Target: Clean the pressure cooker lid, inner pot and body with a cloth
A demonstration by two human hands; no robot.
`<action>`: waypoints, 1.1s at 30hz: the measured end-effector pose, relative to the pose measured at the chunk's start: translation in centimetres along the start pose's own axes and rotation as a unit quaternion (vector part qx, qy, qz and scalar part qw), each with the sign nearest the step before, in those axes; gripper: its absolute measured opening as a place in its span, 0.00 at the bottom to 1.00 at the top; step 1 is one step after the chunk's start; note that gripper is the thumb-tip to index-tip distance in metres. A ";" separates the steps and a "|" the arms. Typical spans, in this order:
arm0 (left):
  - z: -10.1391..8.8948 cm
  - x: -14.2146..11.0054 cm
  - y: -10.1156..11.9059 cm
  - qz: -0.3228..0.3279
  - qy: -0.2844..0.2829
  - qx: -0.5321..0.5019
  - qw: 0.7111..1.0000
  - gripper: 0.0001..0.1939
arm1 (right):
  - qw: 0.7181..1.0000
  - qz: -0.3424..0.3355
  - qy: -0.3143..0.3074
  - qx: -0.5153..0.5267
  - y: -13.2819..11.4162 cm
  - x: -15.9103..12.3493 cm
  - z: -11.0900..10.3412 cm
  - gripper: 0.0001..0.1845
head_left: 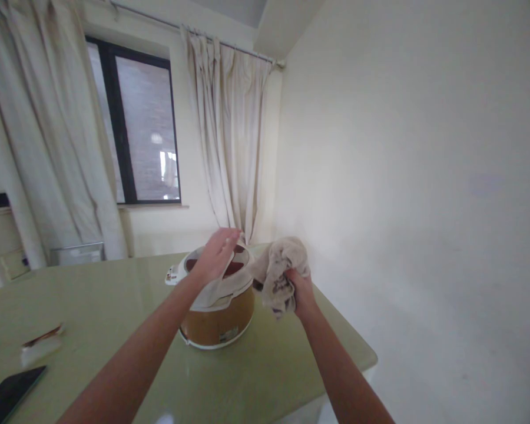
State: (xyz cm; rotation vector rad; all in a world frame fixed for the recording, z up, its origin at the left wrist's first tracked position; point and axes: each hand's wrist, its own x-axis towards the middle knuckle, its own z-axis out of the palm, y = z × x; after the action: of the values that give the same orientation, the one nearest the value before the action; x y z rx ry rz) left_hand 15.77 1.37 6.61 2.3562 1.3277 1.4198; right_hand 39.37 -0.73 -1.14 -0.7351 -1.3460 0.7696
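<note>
A rice cooker (218, 321) with a tan body and a white lid stands on the green table. Over its lid lies my left hand (219, 254), fingers stretched out. Whether the palm presses on the lid or hovers just above it, I cannot tell. My right hand (301, 288) is closed round a crumpled, greyish cloth (285, 268), held up at the cooker's right side. Part of the cloth hangs below the fingers, with dark stains on it. My left hand and forearm hide part of the lid.
The glossy green table (128, 306) has a rounded right corner near the white wall (401, 176). At the left lie a dark flat object (11, 394) and a small whitish item (42, 347) with a brown strip on it. Curtains (229, 129) and a window (148, 129) are behind.
</note>
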 end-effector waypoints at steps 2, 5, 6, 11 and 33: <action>-0.7 0.7 -4.0 -0.087 0.013 0.115 0.990 0.27 | 0.999 -0.018 -0.036 -0.027 -0.7 3.9 1.9 0.34; -0.6 0.5 -8.5 -0.132 -0.045 0.158 0.978 0.28 | 0.974 -0.017 -0.115 -0.195 0.7 8.0 5.7 0.24; -0.4 0.3 -9.4 -0.129 -0.065 0.149 0.978 0.28 | 0.964 -0.014 -0.125 -0.234 1.5 9.0 6.8 0.21; 0.0 -0.2 -10.3 -0.141 -0.088 0.130 0.977 0.27 | 0.944 0.136 -0.219 -0.208 5.3 13.9 8.5 0.05; 0.3 0.0 -10.7 -0.166 -0.091 0.093 0.978 0.32 | 0.944 0.019 0.055 -0.324 7.1 3.5 3.2 0.19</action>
State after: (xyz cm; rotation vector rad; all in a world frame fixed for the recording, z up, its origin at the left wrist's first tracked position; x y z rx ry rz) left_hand 9.29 8.12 1.38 2.1676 1.7605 1.0009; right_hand 35.97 6.26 -4.78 -1.3033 -1.4934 0.2904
